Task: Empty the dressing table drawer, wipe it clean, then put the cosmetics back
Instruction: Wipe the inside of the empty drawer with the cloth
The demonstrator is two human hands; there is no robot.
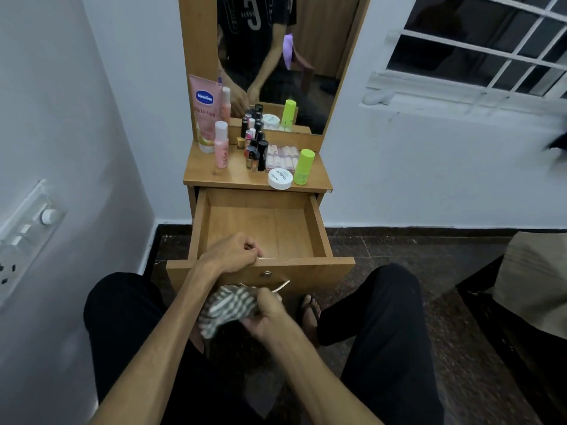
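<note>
The wooden drawer (319, 230) is pulled out and nothing lies inside it. My left hand (230, 254) rests on the drawer's front edge, fingers curled around that edge. Just below the drawer front, my right hand (265, 314) grips a grey-and-white striped cloth (228, 308). On the dressing table top (202, 171) stand the cosmetics: a pink Vaseline tube (204, 113), a pink bottle (221, 145), several dark small bottles (254, 148), a nail palette (282, 157), a white jar (279, 178) and a green stick (304, 167).
A mirror (276, 56) rises behind the table top. A white wall with a switch panel (27, 231) is close on the left. A barred window (478, 47) is on the right, a dark chair (521, 302) at lower right. My knees flank the drawer.
</note>
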